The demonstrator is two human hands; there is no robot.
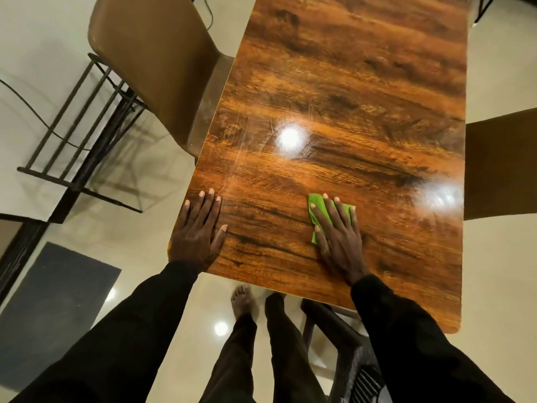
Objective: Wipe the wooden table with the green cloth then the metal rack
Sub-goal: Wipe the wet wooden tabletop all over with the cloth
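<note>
The glossy wooden table (pixel 348 97) stretches away from me. My right hand (pixel 338 235) lies flat with straight fingers on the green cloth (pixel 316 203) and presses it onto the tabletop near the front edge. Most of the cloth is hidden under the hand. My left hand (pixel 199 232) rests flat, fingers spread, on the table's front left corner. The dark metal rack (pixel 78 132) stands on the floor to the left, beside the table.
A brown chair (pixel 151 62) is tucked at the table's left side, another brown chair (pixel 499 167) at the right. A dark chair (pixel 343 344) stands under the front edge by my legs. A grey mat (pixel 55 309) lies on the pale floor at left.
</note>
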